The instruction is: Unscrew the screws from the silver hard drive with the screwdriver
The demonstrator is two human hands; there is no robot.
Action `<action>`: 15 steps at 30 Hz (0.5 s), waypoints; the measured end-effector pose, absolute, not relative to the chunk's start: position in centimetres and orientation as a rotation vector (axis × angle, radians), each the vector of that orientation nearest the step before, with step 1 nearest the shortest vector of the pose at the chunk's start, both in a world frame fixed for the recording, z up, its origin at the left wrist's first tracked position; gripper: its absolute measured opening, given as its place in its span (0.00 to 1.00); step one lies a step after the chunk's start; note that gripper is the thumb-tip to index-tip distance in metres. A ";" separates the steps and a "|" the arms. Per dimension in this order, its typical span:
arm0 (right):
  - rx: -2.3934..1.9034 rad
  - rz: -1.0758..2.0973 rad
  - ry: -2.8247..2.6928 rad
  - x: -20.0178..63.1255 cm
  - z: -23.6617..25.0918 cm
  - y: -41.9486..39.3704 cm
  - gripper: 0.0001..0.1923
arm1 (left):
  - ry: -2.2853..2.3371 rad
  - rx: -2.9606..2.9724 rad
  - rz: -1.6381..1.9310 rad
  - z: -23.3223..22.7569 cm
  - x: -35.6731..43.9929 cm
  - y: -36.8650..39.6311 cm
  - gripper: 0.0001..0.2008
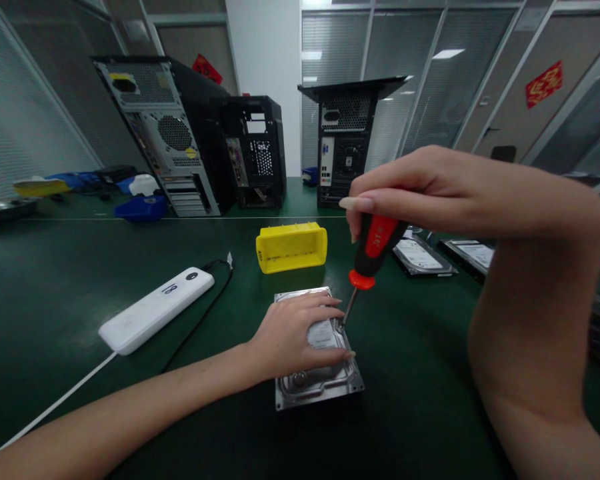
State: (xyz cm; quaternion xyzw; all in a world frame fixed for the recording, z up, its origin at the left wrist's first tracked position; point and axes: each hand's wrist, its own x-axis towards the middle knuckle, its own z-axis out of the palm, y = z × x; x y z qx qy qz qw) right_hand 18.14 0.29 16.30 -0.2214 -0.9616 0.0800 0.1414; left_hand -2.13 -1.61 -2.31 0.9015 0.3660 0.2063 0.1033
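Hard drive [326, 384], silver: lower centre of frame, on green table [415, 380]. Left hand [291, 333]: fingers spread, resting across the drive. Right hand [413, 187]: fingers gripping red-and-black screwdriver [373, 245], tip at drive's right edge. Yellow bin [293, 249]: centre.

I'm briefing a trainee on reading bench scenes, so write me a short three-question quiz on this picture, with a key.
1. Which hand's grip holds the red-and-black-handled metal screwdriver?
A) left
B) right
C) neither

2. True or false: the yellow rectangular plastic bin stands beyond the flat silver metal hard drive, apart from it.

3. Fill the gap: the person's left hand rests on the ____.

Key: 1. B, the right hand; 2. true; 3. hard drive.
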 end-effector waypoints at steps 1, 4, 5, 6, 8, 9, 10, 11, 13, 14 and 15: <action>-0.658 0.230 -2.779 18.1 16.3 0.2 0.20 | 1.079 2.660 0.609 -2.3 -2.1 -1.6 0.27; -0.760 0.245 -2.781 18.5 16.3 -0.2 0.16 | 1.075 2.661 0.613 -2.3 -2.2 -1.7 0.27; -0.800 0.264 -2.776 18.8 16.3 -0.4 0.15 | 1.074 2.662 0.618 -2.4 -2.2 -1.8 0.27; -0.837 0.286 -2.778 19.1 16.3 -0.5 0.13 | 1.072 2.664 0.622 -2.4 -2.2 -1.8 0.27; -0.866 0.328 -2.797 19.8 16.3 -0.7 0.12 | 1.067 2.670 0.623 -2.5 -2.2 -1.7 0.28; -0.846 0.337 -2.816 20.1 16.4 -0.7 0.13 | 1.067 2.673 0.621 -2.5 -2.3 -1.7 0.28; -0.821 0.344 -2.830 20.3 16.4 -0.7 0.14 | 1.069 2.674 0.617 -2.5 -2.3 -1.7 0.28; -0.796 0.349 -2.841 20.5 16.4 -0.8 0.15 | 1.071 2.676 0.614 -2.5 -2.3 -1.7 0.28; -0.788 0.359 -2.845 20.3 16.5 -0.9 0.15 | 1.076 2.677 0.606 -2.3 -2.3 -1.8 0.28; -0.806 0.356 -2.841 20.1 16.5 -1.1 0.15 | 1.076 2.677 0.603 -2.3 -2.3 -1.9 0.27; -0.829 0.346 -2.834 19.9 16.5 -1.2 0.15 | 1.073 2.678 0.600 -2.2 -2.3 -1.9 0.27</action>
